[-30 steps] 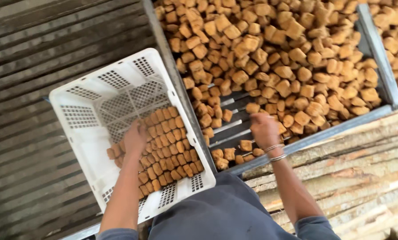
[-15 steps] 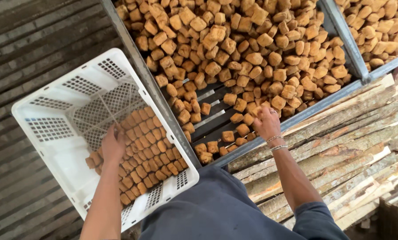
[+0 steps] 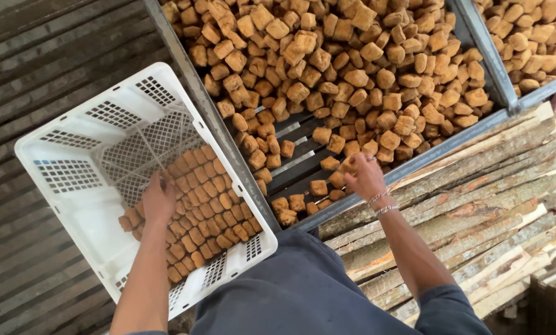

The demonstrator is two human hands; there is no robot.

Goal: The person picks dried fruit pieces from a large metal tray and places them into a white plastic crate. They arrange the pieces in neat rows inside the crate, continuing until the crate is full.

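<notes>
Now left hand point(image 3: 159, 200) flat on cubes point(image 3: 197, 205) (one white crate point(image 3: 73, 205)); right hand point(image 3: 363, 177) grips one cube point(image 3: 346, 166).

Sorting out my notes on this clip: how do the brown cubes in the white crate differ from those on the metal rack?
The cubes in the white crate lie packed in neat rows under the left hand; the cubes on the metal rack lie loose and jumbled, heaped at all angles, by the right hand. The crate's are far fewer. Both are golden-brown and similar in size.

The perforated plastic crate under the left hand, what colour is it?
White: the perforated plastic crate, seen in the head view.
</notes>
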